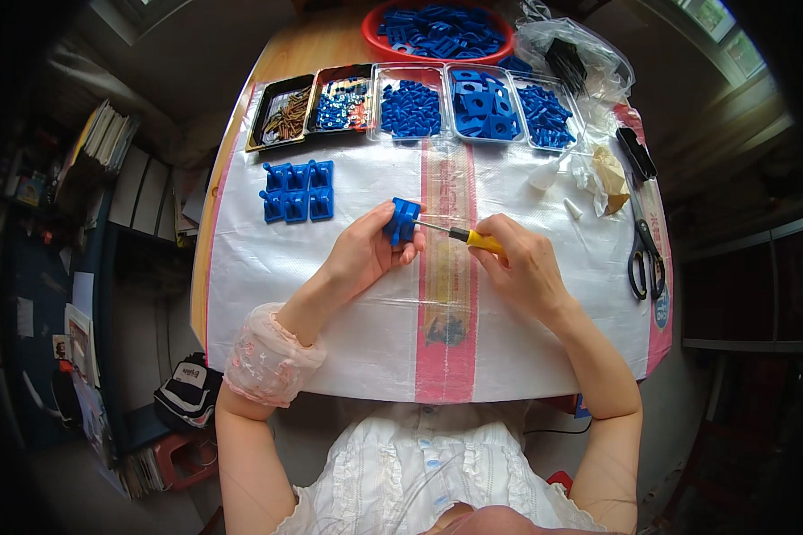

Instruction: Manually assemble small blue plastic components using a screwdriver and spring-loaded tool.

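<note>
Over the middle of the table, my left hand holds a small blue plastic part between thumb and fingers. My right hand is closed round the yellow handle of a screwdriver. Its metal shaft points left, and the tip meets the right side of the blue part; whether it sits in a screw is too small to tell. To the left of my hands, several blue assembled pieces with upright pegs stand side by side in two rows.
Along the back stand trays of brown screws, small mixed pieces, blue pegs, blue plates and more blue pieces. Behind them is a red basin of blue parts. Black scissors and a white nozzle lie right.
</note>
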### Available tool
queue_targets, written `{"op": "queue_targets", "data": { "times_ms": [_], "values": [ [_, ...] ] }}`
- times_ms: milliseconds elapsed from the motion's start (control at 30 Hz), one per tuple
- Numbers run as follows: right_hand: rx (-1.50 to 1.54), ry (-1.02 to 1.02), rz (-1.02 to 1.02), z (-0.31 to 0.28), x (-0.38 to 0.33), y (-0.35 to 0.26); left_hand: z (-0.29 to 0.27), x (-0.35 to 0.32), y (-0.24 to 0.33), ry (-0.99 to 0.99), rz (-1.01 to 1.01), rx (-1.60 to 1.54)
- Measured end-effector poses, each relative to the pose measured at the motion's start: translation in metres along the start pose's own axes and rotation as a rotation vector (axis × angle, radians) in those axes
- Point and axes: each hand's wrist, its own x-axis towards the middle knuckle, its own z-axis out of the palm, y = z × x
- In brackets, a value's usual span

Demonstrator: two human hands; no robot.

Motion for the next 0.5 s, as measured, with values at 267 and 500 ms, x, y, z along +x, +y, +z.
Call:
{"op": "queue_targets", "data": {
  "times_ms": [267, 500],
  "values": [
    [0.088, 0.033, -0.021, -0.0026, 0.0017, -0.0065, -0.0001, -0.0013, 0.0017, -0.003, 0.006, -0.009],
    [-0.034, 0.058, -0.062, -0.0022, 0.0026, -0.0020, -0.0002, -0.0012, 0.0022, -0.001, 0.005, -0.008]
  ]
}}
